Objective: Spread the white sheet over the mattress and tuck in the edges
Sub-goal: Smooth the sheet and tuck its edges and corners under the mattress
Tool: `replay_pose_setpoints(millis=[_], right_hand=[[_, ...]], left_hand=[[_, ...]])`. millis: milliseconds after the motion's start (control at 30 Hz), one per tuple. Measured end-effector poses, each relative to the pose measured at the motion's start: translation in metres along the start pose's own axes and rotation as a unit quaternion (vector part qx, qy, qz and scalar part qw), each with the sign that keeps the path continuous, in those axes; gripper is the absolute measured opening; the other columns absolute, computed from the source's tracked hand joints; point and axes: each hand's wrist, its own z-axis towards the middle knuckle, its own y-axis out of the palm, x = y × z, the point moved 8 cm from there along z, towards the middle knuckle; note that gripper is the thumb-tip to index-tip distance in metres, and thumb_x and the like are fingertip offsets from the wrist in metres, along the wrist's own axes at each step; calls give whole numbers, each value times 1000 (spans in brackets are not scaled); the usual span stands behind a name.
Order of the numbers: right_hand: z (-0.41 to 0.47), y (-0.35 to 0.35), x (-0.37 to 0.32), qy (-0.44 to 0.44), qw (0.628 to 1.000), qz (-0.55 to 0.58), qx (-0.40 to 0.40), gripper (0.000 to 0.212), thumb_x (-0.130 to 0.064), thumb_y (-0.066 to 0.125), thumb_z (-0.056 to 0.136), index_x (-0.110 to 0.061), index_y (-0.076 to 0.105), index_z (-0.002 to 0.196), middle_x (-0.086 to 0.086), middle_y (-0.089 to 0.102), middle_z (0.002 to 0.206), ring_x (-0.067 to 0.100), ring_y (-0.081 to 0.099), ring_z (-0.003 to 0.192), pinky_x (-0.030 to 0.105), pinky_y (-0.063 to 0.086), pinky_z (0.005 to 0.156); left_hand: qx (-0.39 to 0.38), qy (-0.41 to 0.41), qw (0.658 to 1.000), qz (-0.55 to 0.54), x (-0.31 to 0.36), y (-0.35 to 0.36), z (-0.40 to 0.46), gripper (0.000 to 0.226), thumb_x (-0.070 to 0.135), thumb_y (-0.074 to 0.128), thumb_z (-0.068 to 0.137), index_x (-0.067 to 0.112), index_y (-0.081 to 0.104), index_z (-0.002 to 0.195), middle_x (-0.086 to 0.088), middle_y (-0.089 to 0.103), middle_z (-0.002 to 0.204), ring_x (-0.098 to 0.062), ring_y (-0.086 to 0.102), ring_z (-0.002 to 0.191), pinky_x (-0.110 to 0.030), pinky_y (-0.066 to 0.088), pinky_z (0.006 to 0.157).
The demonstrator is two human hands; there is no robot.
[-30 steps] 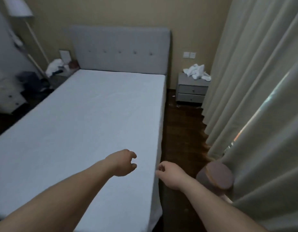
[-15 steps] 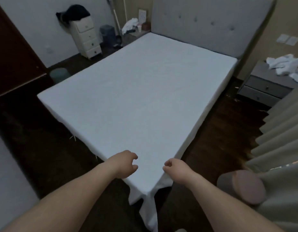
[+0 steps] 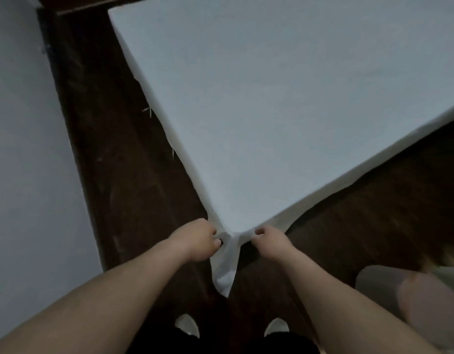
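White cotton bed sheet [image 3: 284, 111] lies smooth and flat across the top of the rectangular mattress [image 3: 389, 163], covering all of it that shows, with its edges falling over the sides toward the dark wooden floor [image 3: 124, 175]. At the mattress corner nearest the person, a loose tail of sheet hangs down in a soft point, untucked, and ragged bits of cloth also peek out along the side that runs away from that corner on the left. The left hand [image 3: 196, 241] sits just left of that corner with its fingers curled into the gathered cloth, so its grip looks closed on the sheet; the right hand [image 3: 268, 238] sits just right of the corner, its thumb and fingers pinching the fold there. Both hands touch the sheet at the corner and stand close to each other, with the hanging tail between them. The spreading seems done, and the step in hand is the corner tuck. The next move probably calls for drawing the slack tight around the corner, folding the hanging tail flat against the mattress side, and pushing it under the mattress without dragging the top surface askew. Near the corner, below it, two pale shoe tips [image 3: 187, 325] stand on the floor, and a rounded pinkish-grey stool [image 3: 409, 295] sits off to the right.
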Motion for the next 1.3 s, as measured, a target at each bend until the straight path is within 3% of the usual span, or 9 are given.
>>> replay_pose_setpoints(millis=[100, 233, 367, 500, 667, 833, 1000, 1200, 1300], right_hand=[[59, 24, 31, -15, 996, 50, 71, 32, -29, 57, 98, -15, 65, 126, 3, 67, 123, 24, 64, 113, 34, 50, 91], [156, 74, 75, -59, 996, 12, 72, 17, -22, 61, 94, -17, 66, 78, 0, 66, 78, 20, 63, 77, 25, 47, 59], [211, 113, 91, -117, 991, -61, -29, 13, -19, 65, 92, -13, 77, 91, -4, 71, 83, 9, 61, 75, 23, 52, 66], [230, 135, 104, -165, 980, -59, -89, 11, -23, 70, 93, -18, 78, 99, -5, 76, 96, 8, 62, 82, 19, 49, 64], [228, 148, 121, -140, 986, 83, -28, 13, -16, 64, 95, -10, 75, 98, 6, 75, 100, 17, 65, 84, 14, 47, 54], [233, 157, 146, -111, 977, 172, 60, 20, -25, 64, 91, -9, 75, 94, 17, 76, 100, 26, 70, 80, 35, 49, 67], [233, 135, 137, -157, 974, 88, 135, 20, -22, 68, 89, -4, 76, 88, 13, 74, 86, 28, 67, 86, 42, 54, 77], [224, 119, 142, -133, 969, 80, 192, 23, -30, 62, 91, -11, 73, 99, 9, 72, 101, 31, 65, 99, 36, 51, 81], [218, 100, 155, -72, 950, 72, 294, 39, -37, 62, 88, -15, 62, 121, 14, 61, 125, 37, 54, 123, 43, 46, 104]], left_hand=[[14, 15, 1000, -1, -7, 52, 58, 31, 40, 56, 94, 14, 72, 97, -4, 69, 92, -22, 69, 79, -43, 61, 72], [58, 32, 998, -10, -22, 120, 144, 39, 56, 59, 93, 20, 64, 79, 1, 66, 81, -17, 67, 73, -42, 61, 70], [155, 19, 987, 23, -42, 158, 192, 57, 79, 55, 83, 23, 56, 71, 4, 58, 69, -15, 58, 65, -32, 51, 61], [267, 48, 962, 31, -45, 176, 217, 36, 57, 57, 89, 22, 61, 80, 1, 61, 73, -19, 60, 68, -31, 47, 57], [231, 83, 969, -15, -48, 201, 211, 22, 39, 57, 92, 25, 52, 76, 3, 55, 74, -15, 56, 65, -28, 38, 52], [242, 85, 966, -32, -54, 206, 211, 23, 38, 57, 89, 18, 58, 79, -1, 61, 81, -17, 60, 66, -30, 44, 52], [311, 48, 943, -108, -59, 214, 212, 23, 24, 64, 89, 19, 46, 103, 3, 56, 81, -21, 60, 72, -35, 52, 59], [258, 32, 955, -145, -59, 234, 203, 41, 19, 58, 91, 16, 43, 130, 2, 56, 93, -25, 64, 86, -45, 60, 77], [234, 55, 960, -141, -55, 237, 207, 36, 12, 52, 95, 13, 46, 130, -7, 61, 106, -24, 63, 89, -44, 59, 83]])
